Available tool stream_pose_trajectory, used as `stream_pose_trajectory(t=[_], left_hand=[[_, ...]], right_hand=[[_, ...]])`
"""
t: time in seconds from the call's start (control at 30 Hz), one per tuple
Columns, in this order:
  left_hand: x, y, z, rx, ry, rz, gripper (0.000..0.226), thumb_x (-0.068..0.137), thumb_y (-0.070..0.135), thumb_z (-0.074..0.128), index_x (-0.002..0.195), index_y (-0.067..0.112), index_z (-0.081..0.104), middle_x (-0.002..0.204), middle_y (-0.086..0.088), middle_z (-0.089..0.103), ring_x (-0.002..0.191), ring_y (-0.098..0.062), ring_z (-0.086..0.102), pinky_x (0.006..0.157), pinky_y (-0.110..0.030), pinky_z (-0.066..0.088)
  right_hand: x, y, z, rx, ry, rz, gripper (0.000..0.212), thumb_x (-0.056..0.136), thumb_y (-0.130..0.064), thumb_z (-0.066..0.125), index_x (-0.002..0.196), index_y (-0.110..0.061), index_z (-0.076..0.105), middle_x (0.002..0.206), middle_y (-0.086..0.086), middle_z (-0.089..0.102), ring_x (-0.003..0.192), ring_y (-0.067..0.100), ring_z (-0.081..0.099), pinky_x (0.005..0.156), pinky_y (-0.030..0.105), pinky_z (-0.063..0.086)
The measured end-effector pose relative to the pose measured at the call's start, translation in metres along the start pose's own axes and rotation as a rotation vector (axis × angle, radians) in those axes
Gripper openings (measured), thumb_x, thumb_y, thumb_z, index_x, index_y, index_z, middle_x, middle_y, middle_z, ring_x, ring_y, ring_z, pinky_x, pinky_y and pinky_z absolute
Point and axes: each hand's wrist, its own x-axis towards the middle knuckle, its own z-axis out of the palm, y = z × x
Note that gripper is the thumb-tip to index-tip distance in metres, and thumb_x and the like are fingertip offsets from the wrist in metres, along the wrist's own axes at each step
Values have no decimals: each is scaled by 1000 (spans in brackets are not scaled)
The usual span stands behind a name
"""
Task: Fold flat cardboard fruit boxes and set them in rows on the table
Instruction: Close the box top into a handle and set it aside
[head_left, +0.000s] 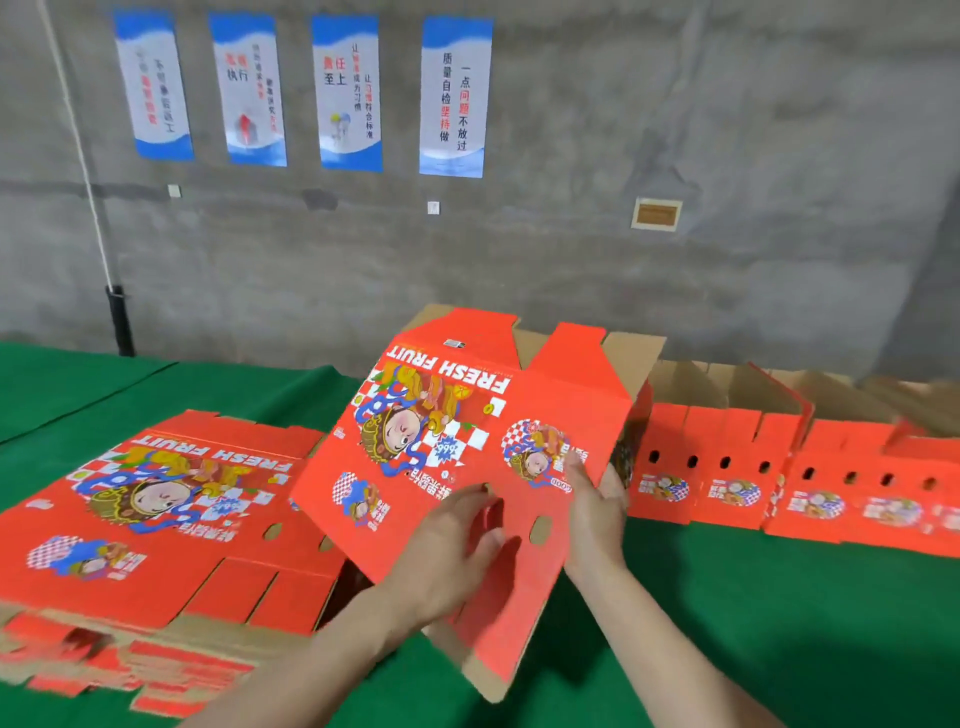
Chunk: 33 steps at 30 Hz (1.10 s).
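A red "FRESH FRUIT" cardboard box, partly opened and tilted, is up over the green table at the centre. My left hand lies on its lower front panel with fingers spread and nearly straight, pressing near the flaps. My right hand is at the box's right edge, fingers straight along the panel, thumb side hidden behind the card. A stack of flat red boxes lies to the left. A row of folded boxes stands at the right along the wall.
A grey concrete wall with four blue-and-white posters rises behind the table. A white cord and a black pipe run down the wall at the left. Bare green cloth shows at the far left.
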Motion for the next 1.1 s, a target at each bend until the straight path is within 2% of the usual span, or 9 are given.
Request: stream_pose_trajectory(t=[0.13, 0.27, 0.37, 0.43, 0.53, 0.63, 0.83, 1.0, 1.1], left_hand=[[19, 70, 0, -420, 92, 47, 40, 87, 39, 62, 124, 38, 47, 110, 40, 50, 105, 24, 44, 85, 6, 27], [43, 115, 3, -707, 100, -111, 60, 85, 35, 67, 139, 20, 44, 131, 7, 54, 121, -8, 50, 109, -32, 37], [47, 119, 10, -846, 206, -261, 17, 93, 31, 55, 106, 24, 63, 104, 1, 68, 101, -20, 63, 97, -42, 47], [44, 112, 12, -854, 304, -275, 22, 97, 29, 49, 83, 26, 65, 84, 7, 72, 87, -17, 68, 84, -34, 53], [36, 88, 6, -852, 355, -200, 28, 95, 24, 53, 73, 19, 69, 69, 7, 73, 70, -13, 71, 62, -22, 54], [29, 64, 0, -847, 285, -146, 22, 90, 24, 58, 78, 13, 72, 77, -3, 75, 73, -19, 72, 63, -27, 57], [21, 37, -12, -990, 164, -151, 27, 78, 28, 61, 90, 6, 68, 85, -17, 73, 75, -34, 71, 58, -34, 58], [16, 26, -13, -1037, 121, -80, 16, 82, 24, 59, 88, 14, 70, 87, -17, 73, 75, -34, 71, 57, -32, 57], [15, 20, -12, -1056, 140, -82, 16, 81, 26, 61, 87, 17, 72, 87, -17, 73, 74, -33, 71, 58, -34, 57]], right_hand=[[-27, -24, -17, -108, -11, -406, 25, 95, -2, 54, 99, -24, 65, 97, -1, 70, 87, 0, 64, 79, 21, 48], [-56, -9, -25, -291, -131, -539, 37, 94, -2, 49, 117, -27, 62, 116, 9, 66, 103, 1, 62, 89, 18, 48], [-68, 15, -34, -518, -146, -749, 51, 92, -5, 44, 142, -13, 42, 144, 12, 46, 135, 26, 43, 108, 50, 37], [-70, 31, -48, -780, -221, -872, 59, 95, -25, 45, 150, -21, 26, 156, 6, 28, 145, 25, 24, 115, 47, 24], [-64, 30, -66, -853, -515, -752, 64, 92, -42, 47, 149, -40, 18, 160, -12, 3, 147, 8, 2, 118, 22, 2], [-36, 11, -85, -856, -515, -634, 45, 97, -33, 46, 141, -30, 37, 152, -22, 14, 140, -8, 9, 117, 24, 17], [43, -64, -127, -956, -56, -439, 47, 86, -19, 68, 127, -7, 49, 122, 7, 47, 97, 18, 52, 86, 23, 39], [58, -100, -151, -1092, -289, -199, 30, 83, -32, 73, 98, -19, 50, 93, 1, 61, 67, 14, 62, 59, 26, 48], [53, -109, -157, -901, -472, -4, 24, 94, -28, 58, 112, -17, 46, 108, 9, 63, 61, 21, 69, 39, 22, 43]])
